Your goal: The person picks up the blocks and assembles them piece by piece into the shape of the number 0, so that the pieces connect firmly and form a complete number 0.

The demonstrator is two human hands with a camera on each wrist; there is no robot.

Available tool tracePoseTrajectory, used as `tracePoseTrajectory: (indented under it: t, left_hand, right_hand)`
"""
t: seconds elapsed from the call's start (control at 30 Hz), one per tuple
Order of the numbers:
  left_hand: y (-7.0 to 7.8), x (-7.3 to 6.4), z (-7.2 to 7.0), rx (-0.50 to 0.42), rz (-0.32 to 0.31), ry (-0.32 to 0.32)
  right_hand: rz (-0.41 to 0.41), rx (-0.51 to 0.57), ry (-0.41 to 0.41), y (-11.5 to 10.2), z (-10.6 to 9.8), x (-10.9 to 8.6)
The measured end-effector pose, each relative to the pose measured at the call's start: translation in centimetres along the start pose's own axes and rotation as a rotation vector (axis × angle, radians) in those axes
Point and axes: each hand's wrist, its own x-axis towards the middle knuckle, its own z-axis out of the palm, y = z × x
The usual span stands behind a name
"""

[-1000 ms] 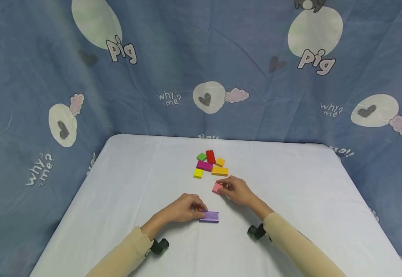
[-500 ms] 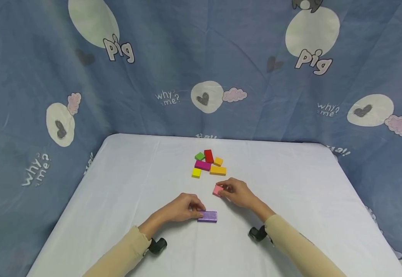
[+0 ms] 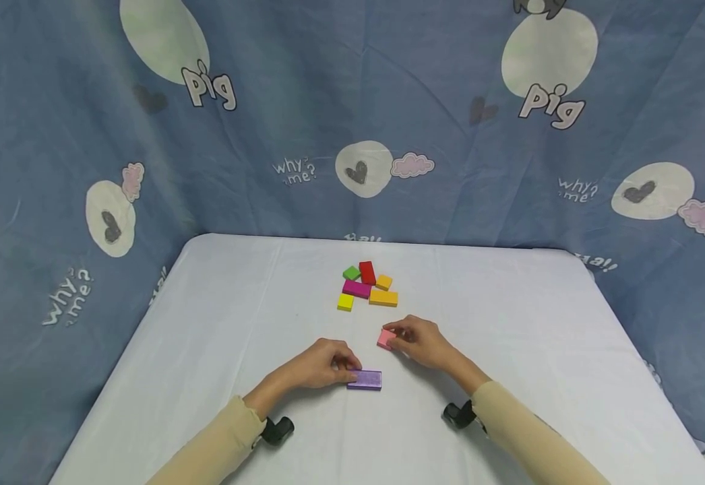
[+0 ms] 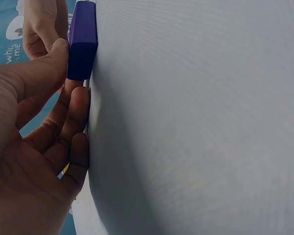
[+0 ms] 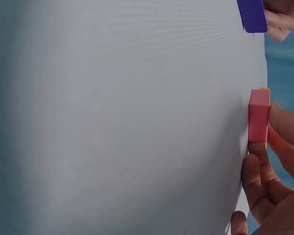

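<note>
A flat purple block (image 3: 364, 380) lies lengthwise on the white tabletop. My left hand (image 3: 322, 364) grips its left end, thumb (image 4: 58, 51) pressed against one face and fingers by the far side. Farther back and to the right, my right hand (image 3: 419, 341) pinches a small pink block (image 3: 386, 339) between thumb and fingers. In the right wrist view the pink block (image 5: 258, 115) stands very close to the cloth; whether it touches is hard to tell. The two blocks are apart, with the purple one (image 5: 254, 15) at the top of that view.
Beyond the hands lies a loose group of blocks: green (image 3: 351, 273), red (image 3: 367, 273), small orange (image 3: 383, 282), long orange (image 3: 383, 298), magenta (image 3: 356, 289) and yellow (image 3: 345, 302). A blue patterned curtain (image 3: 267, 121) hangs behind the white table (image 3: 510, 323).
My right hand has drawn the pink block a little nearer to me and slightly rightward. My left hand stays on the purple block, and the head view has shifted a touch.
</note>
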Motion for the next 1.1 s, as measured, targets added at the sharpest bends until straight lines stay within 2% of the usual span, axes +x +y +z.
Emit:
tracePoseTrajectory:
  t: [0.4, 0.67, 0.87, 1.1]
  left_hand:
    - [0.1, 0.1, 0.2, 0.007, -0.015, -0.002]
    - [0.1, 0.2, -0.1, -0.008, -0.004, 0.011]
    - [0.1, 0.2, -0.2, -0.003, -0.039, -0.004]
    - [0.1, 0.1, 0.1, -0.011, -0.045, -0.010]
  right_hand:
    - [-0.022, 0.011, 0.000, 0.2, 0.0, -1.2]
    - [-0.068, 0.012, 0.019, 0.0, -0.1, -1.3]
    - [-0.059, 0.014, 0.010, -0.1, 0.0, -1.5]
    - [-0.040, 0.040, -0.014, -0.2, 0.1, -2.1]
